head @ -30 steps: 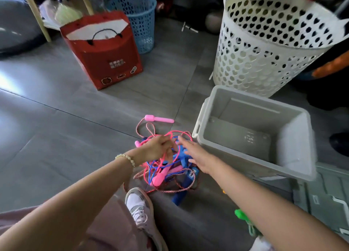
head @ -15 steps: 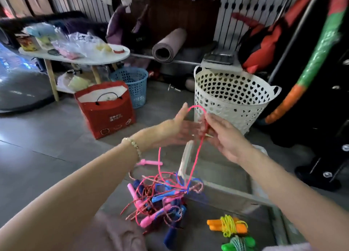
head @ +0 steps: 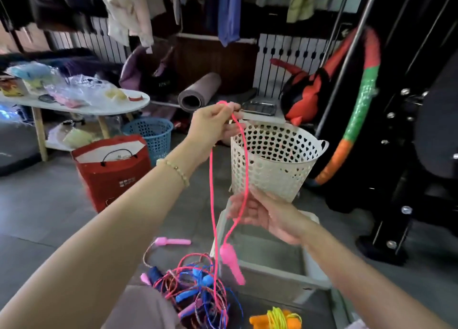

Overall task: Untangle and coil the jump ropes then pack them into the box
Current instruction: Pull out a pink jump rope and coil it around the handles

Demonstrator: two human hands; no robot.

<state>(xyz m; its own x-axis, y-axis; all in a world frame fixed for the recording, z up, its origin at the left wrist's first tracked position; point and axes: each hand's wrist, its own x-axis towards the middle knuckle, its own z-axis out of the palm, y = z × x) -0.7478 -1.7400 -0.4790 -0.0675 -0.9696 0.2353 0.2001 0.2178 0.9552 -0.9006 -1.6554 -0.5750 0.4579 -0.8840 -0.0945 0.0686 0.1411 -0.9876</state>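
Left hand [head: 213, 123] higher than before, pinching the pink rope [head: 246, 170] at its bend; right hand [head: 267, 214] below, curled round it.

Two hands [head: 213, 125] [head: 267, 214], two baskets [head: 153, 136] [head: 272, 165], one box [head: 272, 276].

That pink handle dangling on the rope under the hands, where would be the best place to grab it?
Round the thick middle of the pink handle, coming from the right. It hangs free and tilted off the pink rope, with open space on that side; the rope's other strand and the tangle crowd its left. The right hand sits just above it.
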